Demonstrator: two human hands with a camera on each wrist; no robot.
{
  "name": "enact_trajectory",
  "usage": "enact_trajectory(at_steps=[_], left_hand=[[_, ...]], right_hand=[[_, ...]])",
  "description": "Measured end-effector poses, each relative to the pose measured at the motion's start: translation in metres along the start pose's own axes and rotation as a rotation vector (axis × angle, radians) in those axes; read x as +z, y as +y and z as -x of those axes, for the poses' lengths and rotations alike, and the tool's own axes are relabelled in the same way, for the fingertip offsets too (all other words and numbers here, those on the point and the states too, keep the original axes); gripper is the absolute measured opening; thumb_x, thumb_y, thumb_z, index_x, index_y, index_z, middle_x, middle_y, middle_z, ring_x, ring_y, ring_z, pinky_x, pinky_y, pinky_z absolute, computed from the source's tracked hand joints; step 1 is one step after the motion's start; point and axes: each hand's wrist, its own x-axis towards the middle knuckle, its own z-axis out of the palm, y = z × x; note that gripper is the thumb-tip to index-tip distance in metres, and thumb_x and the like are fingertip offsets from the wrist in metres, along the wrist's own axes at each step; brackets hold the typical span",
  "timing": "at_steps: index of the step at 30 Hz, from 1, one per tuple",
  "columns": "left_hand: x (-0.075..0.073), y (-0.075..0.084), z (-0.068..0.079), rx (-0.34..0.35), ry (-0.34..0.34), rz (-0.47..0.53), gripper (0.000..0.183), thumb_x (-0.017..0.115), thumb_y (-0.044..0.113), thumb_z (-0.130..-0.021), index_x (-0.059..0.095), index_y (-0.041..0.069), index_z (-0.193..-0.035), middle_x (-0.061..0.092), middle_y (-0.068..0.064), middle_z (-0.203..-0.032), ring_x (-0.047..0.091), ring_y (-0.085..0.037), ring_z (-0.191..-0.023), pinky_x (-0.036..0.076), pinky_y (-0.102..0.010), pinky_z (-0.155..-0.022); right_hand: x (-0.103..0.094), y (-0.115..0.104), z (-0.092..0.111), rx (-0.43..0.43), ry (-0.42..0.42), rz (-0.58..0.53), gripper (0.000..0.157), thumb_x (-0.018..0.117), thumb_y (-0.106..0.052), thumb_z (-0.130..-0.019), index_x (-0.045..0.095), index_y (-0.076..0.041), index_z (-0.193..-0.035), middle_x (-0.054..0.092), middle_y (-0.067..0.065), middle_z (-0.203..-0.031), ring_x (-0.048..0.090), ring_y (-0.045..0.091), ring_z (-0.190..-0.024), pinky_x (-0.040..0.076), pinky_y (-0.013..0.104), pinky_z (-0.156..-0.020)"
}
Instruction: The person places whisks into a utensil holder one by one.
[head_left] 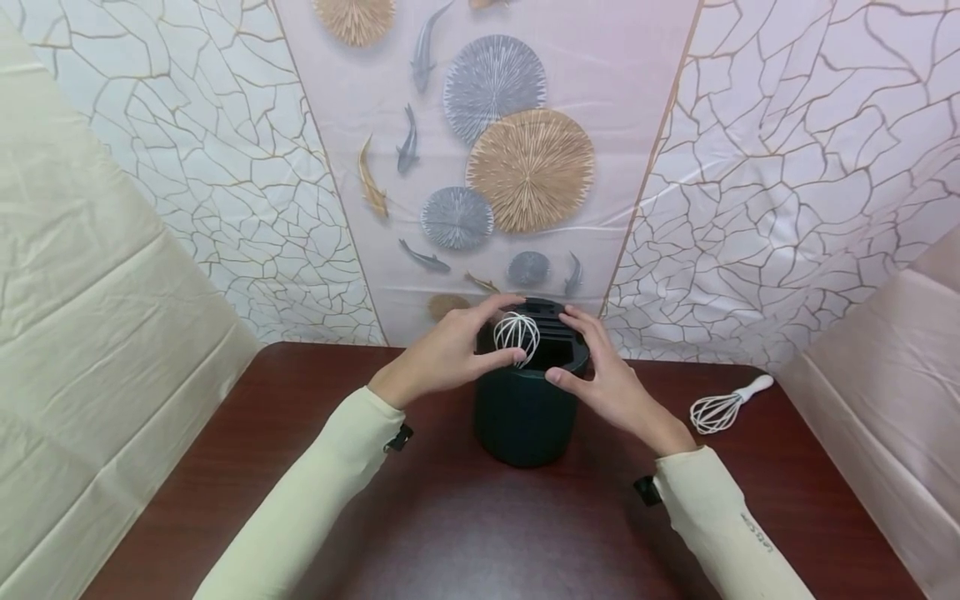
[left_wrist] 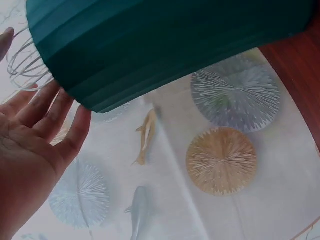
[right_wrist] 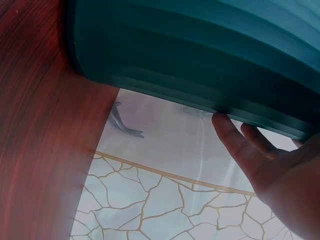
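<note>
A dark green, ribbed utensil holder [head_left: 525,417] with a black slotted top stands upright on the table. My left hand [head_left: 444,348] grips its top from the left, fingers at the far rim and thumb in front. From the right, my right hand [head_left: 611,375] holds the rim, its thumb toward the front and fingers around the far side. A whisk [head_left: 516,333] stands in the holder with its pale wire head sticking up beside my left thumb; its handle is hidden inside. The left wrist view shows these wires [left_wrist: 27,62] past the holder's edge, near my left fingers [left_wrist: 55,115].
A second whisk [head_left: 727,404], with a white handle, lies on the dark red-brown table [head_left: 450,533] right of my right hand. Patterned cloth [head_left: 750,208] hangs behind the table's back edge, and pale cloth [head_left: 112,333] hangs along the left side.
</note>
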Motion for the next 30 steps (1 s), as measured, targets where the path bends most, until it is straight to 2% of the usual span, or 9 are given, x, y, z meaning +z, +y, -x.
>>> enact_trajectory(at_steps=[3, 6, 9, 14, 18, 21, 25, 30], left_hand=[[-0.003, 0.002, 0.001, -0.031, 0.002, 0.011, 0.071, 0.077, 0.039, -0.099, 0.045, 0.019, -0.158, 0.074, 0.0, -0.12, 0.069, -0.011, -0.103, 0.055, -0.041, -0.097], [-0.004, 0.0, 0.003, -0.043, 0.04, 0.034, 0.069, 0.077, 0.039, -0.098, 0.047, 0.021, -0.157, 0.072, -0.002, -0.127, 0.068, -0.014, -0.112, 0.053, -0.042, -0.104], [-0.005, -0.006, 0.008, -0.064, 0.099, 0.098, 0.065, 0.078, 0.037, -0.097, 0.052, 0.018, -0.154, 0.069, -0.007, -0.135, 0.063, -0.019, -0.128, 0.046, -0.044, -0.114], [0.002, -0.02, 0.021, -0.131, 0.167, 0.219, 0.062, 0.077, 0.034, -0.098, 0.054, 0.012, -0.152, 0.061, -0.013, -0.147, 0.055, -0.028, -0.138, 0.043, -0.05, -0.117], [0.01, -0.028, 0.028, -0.152, 0.181, 0.251, 0.068, 0.077, 0.037, -0.097, 0.051, 0.013, -0.155, 0.056, -0.012, -0.151, 0.052, -0.031, -0.14, 0.043, -0.054, -0.116], [0.014, -0.026, 0.026, -0.129, 0.17, 0.248, 0.074, 0.08, 0.039, -0.095, 0.048, 0.02, -0.158, 0.053, -0.009, -0.155, 0.051, -0.029, -0.142, 0.042, -0.054, -0.116], [0.014, -0.018, 0.015, -0.06, 0.132, 0.182, 0.08, 0.083, 0.039, -0.092, 0.044, 0.029, -0.162, 0.05, 0.001, -0.16, 0.049, -0.02, -0.145, 0.041, -0.048, -0.119], [0.011, -0.012, 0.004, 0.056, 0.079, 0.162, 0.064, 0.082, 0.028, -0.095, 0.056, 0.019, -0.154, 0.058, 0.006, -0.152, 0.056, -0.012, -0.136, 0.044, -0.041, -0.115]], right_hand=[[0.001, 0.0, 0.001, 0.003, 0.006, 0.0, 0.086, 0.073, -0.048, -0.098, 0.026, -0.03, -0.167, 0.016, -0.006, -0.175, 0.043, 0.037, -0.146, 0.048, 0.064, -0.104], [0.001, 0.0, 0.002, 0.012, 0.004, 0.008, 0.086, 0.072, -0.049, -0.098, 0.025, -0.03, -0.168, 0.016, -0.006, -0.175, 0.04, 0.038, -0.148, 0.042, 0.069, -0.107], [0.001, -0.001, 0.002, 0.016, 0.001, 0.014, 0.086, 0.072, -0.05, -0.099, 0.025, -0.03, -0.168, 0.015, -0.007, -0.175, 0.036, 0.038, -0.151, 0.037, 0.073, -0.11], [0.002, -0.002, 0.001, 0.011, 0.003, 0.016, 0.086, 0.072, -0.049, -0.098, 0.026, -0.03, -0.167, 0.015, -0.008, -0.175, 0.034, 0.036, -0.153, 0.036, 0.073, -0.11], [0.002, -0.002, 0.001, 0.009, 0.001, 0.008, 0.086, 0.072, -0.049, -0.098, 0.026, -0.029, -0.167, 0.016, -0.009, -0.175, 0.034, 0.036, -0.153, 0.036, 0.073, -0.111], [0.001, -0.002, 0.001, 0.016, -0.002, 0.007, 0.085, 0.072, -0.05, -0.098, 0.026, -0.03, -0.167, 0.015, -0.009, -0.175, 0.035, 0.037, -0.152, 0.036, 0.073, -0.111], [-0.001, -0.002, 0.002, 0.027, -0.004, 0.013, 0.085, 0.071, -0.051, -0.099, 0.024, -0.033, -0.167, 0.014, -0.01, -0.175, 0.037, 0.038, -0.151, 0.036, 0.073, -0.11], [-0.001, -0.002, 0.001, 0.013, -0.001, 0.006, 0.085, 0.071, -0.05, -0.099, 0.025, -0.03, -0.167, 0.015, -0.009, -0.175, 0.037, 0.037, -0.151, 0.038, 0.07, -0.111]])
